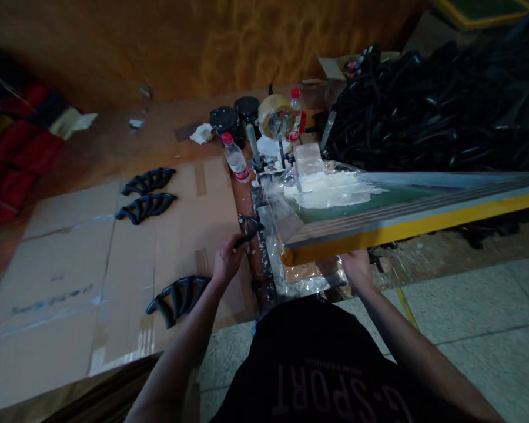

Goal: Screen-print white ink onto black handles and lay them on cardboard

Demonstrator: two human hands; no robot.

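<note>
Between the fingers of my left hand (pixel 228 258) is a curved black piece (pixel 251 232), over the gap between the cardboard and the printing frame. My right hand (pixel 357 267) reaches beneath the yellow edge of the screen frame (pixel 379 237); its fingers are hidden there. White paste (pixel 335 191) lies on the frame's green mesh, with a pale block standing in it. The frame is tilted above a plastic-covered base (pixel 308 285). Rows of black curved pieces lie on the cardboard (pixel 180 229): two rows (pixel 145 207) farther back and one (pixel 176 299) near my left forearm.
A bottle with a red cap (pixel 237 160) stands behind the cardboard, near dark jars (pixel 224 120) and a tape roll (pixel 275 116). A large pile of black pieces (pixel 441 111) fills the back right. Red bundles (pixel 22 147) lie at the far left.
</note>
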